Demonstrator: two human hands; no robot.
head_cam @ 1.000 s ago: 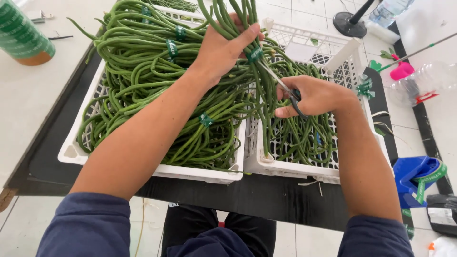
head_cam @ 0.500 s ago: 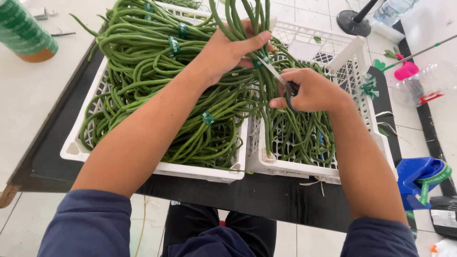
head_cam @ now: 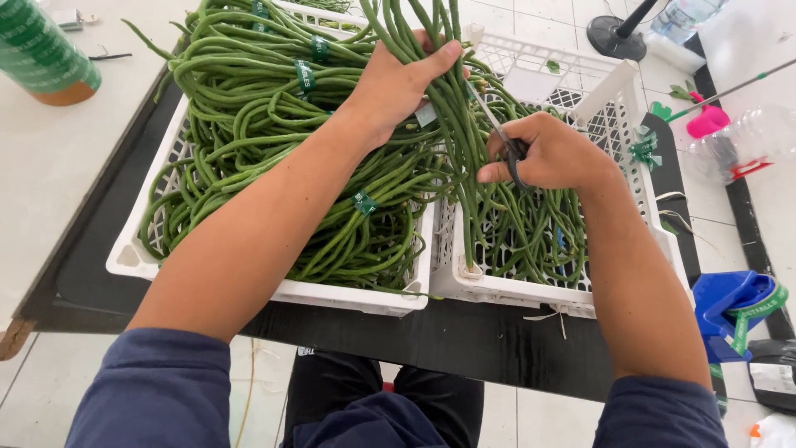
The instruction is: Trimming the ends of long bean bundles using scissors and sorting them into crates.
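Observation:
My left hand (head_cam: 396,83) grips a bundle of long green beans (head_cam: 452,124) held up over the gap between two white plastic crates. My right hand (head_cam: 551,153) holds a pair of scissors (head_cam: 502,137), blades pointing up-left at the bundle just below my left hand. The left crate (head_cam: 133,257) is piled with bean bundles tied with green tape bands (head_cam: 305,76). The right crate (head_cam: 531,292) holds fewer, looser beans hanging down into it.
Both crates sit on a black table (head_cam: 464,340). A roll of green tape (head_cam: 41,54) stands on the white surface at far left. A blue tape dispenser (head_cam: 734,311), pink object (head_cam: 709,120) and a fan base (head_cam: 618,37) lie to the right on the tiled floor.
The scissors in my right hand have moved slightly up toward the bundle. My left hand keeps its hold on the beans with little shift.

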